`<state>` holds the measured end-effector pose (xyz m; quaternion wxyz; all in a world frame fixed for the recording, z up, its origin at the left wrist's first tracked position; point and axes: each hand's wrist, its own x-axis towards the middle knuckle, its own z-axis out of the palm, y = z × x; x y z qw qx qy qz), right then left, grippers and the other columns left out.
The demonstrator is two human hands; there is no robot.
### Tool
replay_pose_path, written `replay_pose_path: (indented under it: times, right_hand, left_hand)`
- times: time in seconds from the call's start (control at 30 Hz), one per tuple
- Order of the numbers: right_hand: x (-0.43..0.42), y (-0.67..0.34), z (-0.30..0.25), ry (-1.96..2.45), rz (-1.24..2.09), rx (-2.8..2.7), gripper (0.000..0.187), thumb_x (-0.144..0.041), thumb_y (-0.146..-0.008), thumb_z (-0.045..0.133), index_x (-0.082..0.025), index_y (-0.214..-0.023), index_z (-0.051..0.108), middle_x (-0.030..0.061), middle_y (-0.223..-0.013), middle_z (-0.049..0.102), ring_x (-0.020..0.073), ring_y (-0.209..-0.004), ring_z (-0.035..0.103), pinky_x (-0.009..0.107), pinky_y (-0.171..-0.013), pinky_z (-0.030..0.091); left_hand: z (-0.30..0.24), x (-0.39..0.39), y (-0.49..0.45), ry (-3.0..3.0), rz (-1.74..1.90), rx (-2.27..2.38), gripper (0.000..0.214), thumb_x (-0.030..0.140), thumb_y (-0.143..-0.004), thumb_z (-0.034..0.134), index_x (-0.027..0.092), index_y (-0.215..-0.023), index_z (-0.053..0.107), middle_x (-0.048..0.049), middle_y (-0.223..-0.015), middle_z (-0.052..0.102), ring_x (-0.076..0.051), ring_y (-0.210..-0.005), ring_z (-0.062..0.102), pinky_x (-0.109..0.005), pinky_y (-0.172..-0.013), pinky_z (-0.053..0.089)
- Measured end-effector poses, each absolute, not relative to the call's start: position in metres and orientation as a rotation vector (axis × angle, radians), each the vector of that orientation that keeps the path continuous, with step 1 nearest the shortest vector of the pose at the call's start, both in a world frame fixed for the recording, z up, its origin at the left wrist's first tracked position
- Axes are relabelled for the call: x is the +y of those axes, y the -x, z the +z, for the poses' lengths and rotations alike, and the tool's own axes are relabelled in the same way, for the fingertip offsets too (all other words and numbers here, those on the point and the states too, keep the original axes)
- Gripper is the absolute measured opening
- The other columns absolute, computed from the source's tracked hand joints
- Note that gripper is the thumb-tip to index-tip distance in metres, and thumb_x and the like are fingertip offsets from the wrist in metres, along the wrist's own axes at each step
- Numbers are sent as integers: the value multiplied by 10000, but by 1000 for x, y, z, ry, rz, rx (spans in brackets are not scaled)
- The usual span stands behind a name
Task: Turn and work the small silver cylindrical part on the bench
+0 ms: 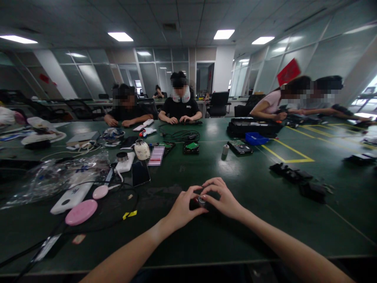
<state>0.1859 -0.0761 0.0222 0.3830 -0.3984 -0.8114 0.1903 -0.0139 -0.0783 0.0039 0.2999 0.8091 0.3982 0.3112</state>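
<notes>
Both my hands meet over a small dark round part with a shiny metal centre (201, 201) on the green table (241, 188). My left hand (183, 208) curls its fingers round the part's left side. My right hand (222, 197) pinches it from the right and above. The part is mostly hidden by my fingers, so I cannot make out what it is.
A phone (140, 173), pink round case (81, 212), white device (71, 197), plastic bag (55, 175) and cables lie at left. Black parts (297, 179) lie at right. A small can (225, 150), blue bin (255, 138) and several seated people are further back.
</notes>
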Motion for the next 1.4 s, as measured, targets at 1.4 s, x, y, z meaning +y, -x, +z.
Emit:
replay_pose_path:
  times: [1.4]
  right_hand:
    - [-72, -190, 21, 976, 458, -2104, 84, -319, -841, 687, -287, -902, 736, 46, -1067, 616, 247, -1088, 502, 453, -954, 386]
  left_hand:
    - [2, -77, 14, -2148, 835, 1040, 662, 388, -722, 788, 264, -1263, 427, 6, -1025, 730, -238, -1053, 629, -375, -960, 372]
